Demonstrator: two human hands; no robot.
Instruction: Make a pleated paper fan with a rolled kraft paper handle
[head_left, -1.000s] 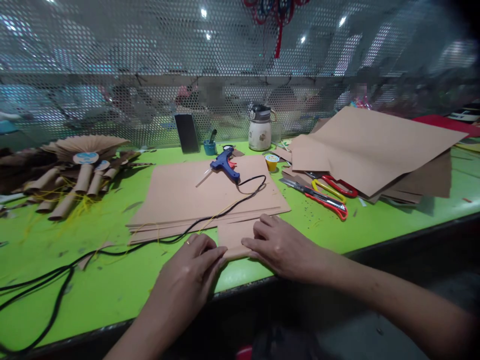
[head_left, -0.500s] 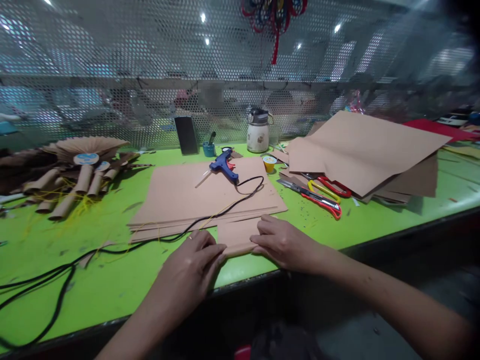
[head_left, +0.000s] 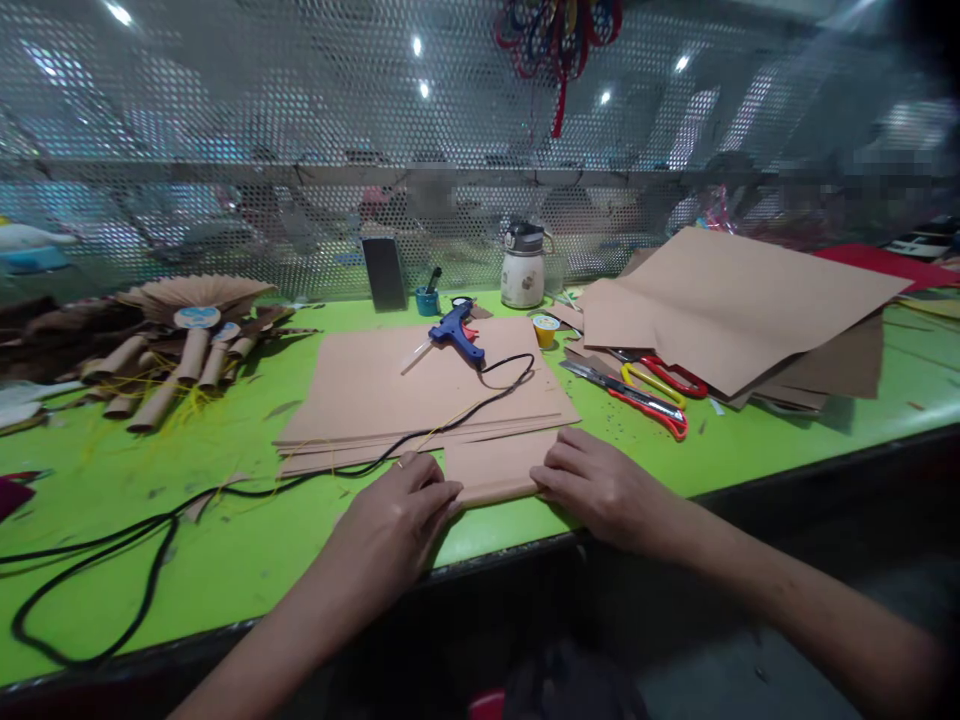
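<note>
A small piece of brown kraft paper [head_left: 496, 466] lies near the front edge of the green table, its near edge rolled into a narrow fold. My left hand [head_left: 405, 510] pinches the left end of that fold, and a ring shows on one finger. At the right end, my right hand [head_left: 592, 485] grips the paper with bent fingers. Just behind, a stack of larger kraft sheets [head_left: 367, 390] bears a blue glue gun [head_left: 459, 335] with a clear glue stick in it. The gun's black cord [head_left: 420, 436] runs across the stack to the left.
Right of the stack lie a red utility knife [head_left: 637, 402] and scissors [head_left: 667, 378] with red and yellow handles, beside large kraft sheets [head_left: 750, 300]. Rolled paper handles with a pleated fan [head_left: 199, 295] sit left. A phone [head_left: 385, 273] and a bottle [head_left: 523, 275] stand behind.
My right hand has slid rightward along the fold, so the hands are farther apart and more of the rolled edge shows. The whole view has shifted slightly.
</note>
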